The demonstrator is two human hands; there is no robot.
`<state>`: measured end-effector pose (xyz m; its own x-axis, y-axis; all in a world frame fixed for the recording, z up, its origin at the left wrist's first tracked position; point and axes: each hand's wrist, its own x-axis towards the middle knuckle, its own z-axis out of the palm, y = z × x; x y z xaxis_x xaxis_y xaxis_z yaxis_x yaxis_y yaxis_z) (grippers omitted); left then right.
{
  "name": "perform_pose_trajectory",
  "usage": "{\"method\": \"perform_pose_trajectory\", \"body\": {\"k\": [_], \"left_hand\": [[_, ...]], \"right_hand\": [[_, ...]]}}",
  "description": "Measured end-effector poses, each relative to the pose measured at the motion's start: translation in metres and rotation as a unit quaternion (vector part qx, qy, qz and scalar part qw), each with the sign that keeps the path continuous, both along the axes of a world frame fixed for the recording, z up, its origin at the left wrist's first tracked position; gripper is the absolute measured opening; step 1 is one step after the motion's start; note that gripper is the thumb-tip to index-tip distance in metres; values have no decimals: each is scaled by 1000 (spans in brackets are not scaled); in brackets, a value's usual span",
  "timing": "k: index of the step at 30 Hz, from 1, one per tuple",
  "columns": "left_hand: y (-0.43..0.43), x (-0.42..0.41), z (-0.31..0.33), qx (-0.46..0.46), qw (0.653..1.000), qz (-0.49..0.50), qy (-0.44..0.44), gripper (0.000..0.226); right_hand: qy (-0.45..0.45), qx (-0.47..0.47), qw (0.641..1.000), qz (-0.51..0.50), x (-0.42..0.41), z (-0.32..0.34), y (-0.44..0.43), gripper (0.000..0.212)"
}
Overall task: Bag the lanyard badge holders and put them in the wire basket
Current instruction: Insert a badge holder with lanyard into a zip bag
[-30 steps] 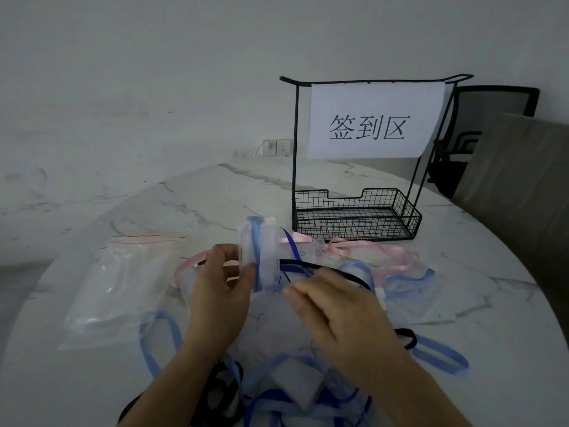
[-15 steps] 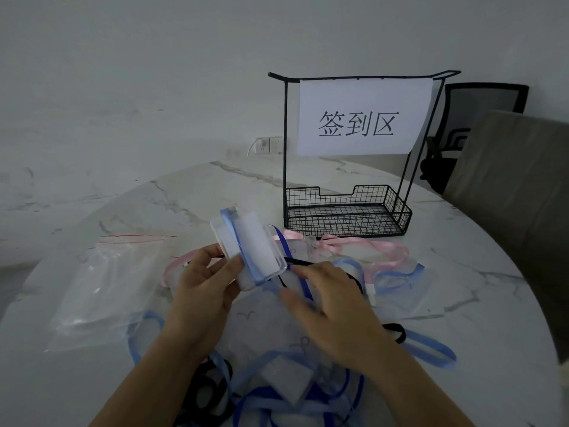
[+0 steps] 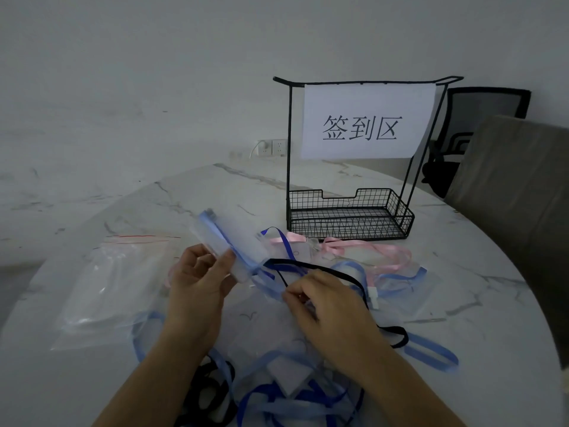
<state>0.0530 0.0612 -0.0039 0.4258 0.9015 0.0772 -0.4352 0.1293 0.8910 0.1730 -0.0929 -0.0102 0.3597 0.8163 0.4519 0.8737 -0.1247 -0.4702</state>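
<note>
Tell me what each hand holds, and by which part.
The left hand grips the badge holder by its lower end; the right hand pinches a blue strap near the holder.

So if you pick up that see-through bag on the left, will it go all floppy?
Probably floppy: the clear zip bag lies wrinkled and slack on the marble table. It looks thin and see-through, so it is likely very light. Its glossy film may also feel slippery.
</note>
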Motion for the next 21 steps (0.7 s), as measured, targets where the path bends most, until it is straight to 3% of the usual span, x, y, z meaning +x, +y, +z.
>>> {"method": "perform_pose_trajectory", "body": {"k": [5,8,12,15,21], "left_hand": [[13,-5,-6,65,988,109,92,12],[5,0,-8,176,962,121,172,13],[-5,-4,-7,215,961,2,175,17],[-9,-8,-3,258,937,-113,207,27],[-15,-9,4,251,897,-278,234,34]], "right_hand": [[15,30,996,86,-7,9,-3,16],[65,61,992,86,-5,11,-5,12],[154,170,972,57,-1,14,-4,17],[204,194,959,40,1,15,-4,18],[45,128,990,-41,12,12,-6,21]]}}
